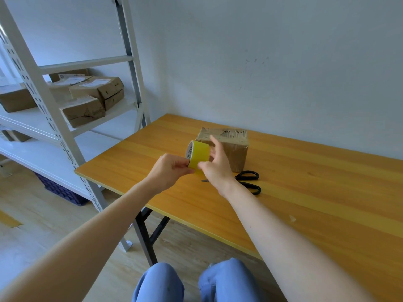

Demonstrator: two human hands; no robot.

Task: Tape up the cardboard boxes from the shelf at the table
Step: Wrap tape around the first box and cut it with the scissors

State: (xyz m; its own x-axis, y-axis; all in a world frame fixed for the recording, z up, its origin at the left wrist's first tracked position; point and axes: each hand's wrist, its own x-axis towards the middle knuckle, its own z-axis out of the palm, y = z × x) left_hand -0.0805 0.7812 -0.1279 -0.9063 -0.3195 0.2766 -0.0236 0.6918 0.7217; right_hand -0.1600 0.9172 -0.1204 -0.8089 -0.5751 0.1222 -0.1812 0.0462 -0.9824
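your left hand [169,172] and right hand [216,165] both pinch the yellow tape roll [198,154] above the table [305,192], just before the cardboard box [234,149] and scissors [248,182].

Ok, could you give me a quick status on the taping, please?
Left hand pinches the yellow tape roll, right hand holds it, above the table. Cardboard box behind them, no yellow tape seen on it. Scissors by the box, nothing blocking.

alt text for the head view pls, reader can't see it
Left hand and right hand both grip a yellow tape roll over a wooden table. A cardboard box and black scissors sit on it.
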